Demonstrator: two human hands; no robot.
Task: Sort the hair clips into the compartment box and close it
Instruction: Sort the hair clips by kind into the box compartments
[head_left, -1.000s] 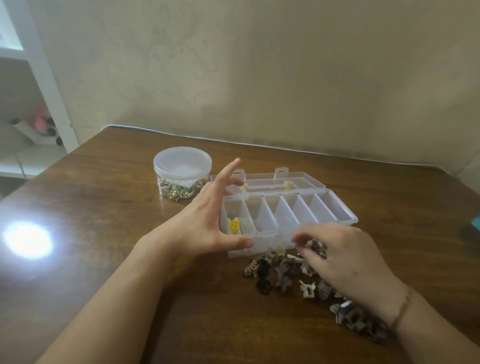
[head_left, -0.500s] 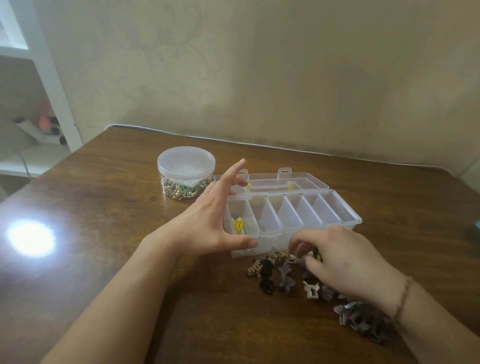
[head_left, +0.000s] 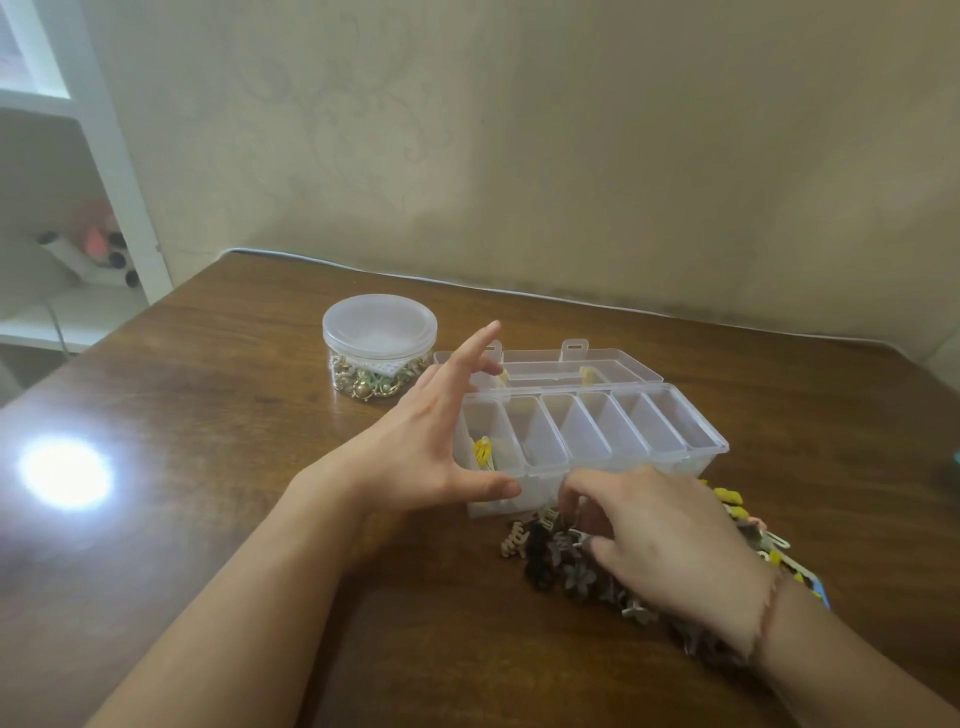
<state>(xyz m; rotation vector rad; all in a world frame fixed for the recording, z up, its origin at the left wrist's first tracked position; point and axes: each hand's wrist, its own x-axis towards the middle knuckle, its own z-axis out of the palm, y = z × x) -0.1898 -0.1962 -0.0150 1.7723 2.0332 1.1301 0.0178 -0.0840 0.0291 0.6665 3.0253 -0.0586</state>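
Two hands, left splayed against compartment box, right curled into hair clips, grasp unclear

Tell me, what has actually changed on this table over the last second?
Very little. The right hand has slid a bit along the pile of hair clips, its fingers curling down into it; whether it has pinched a clip is hidden. The left hand still braces the left end of the open compartment box, yellow clips still in its left compartment. The lidded jar has not moved.
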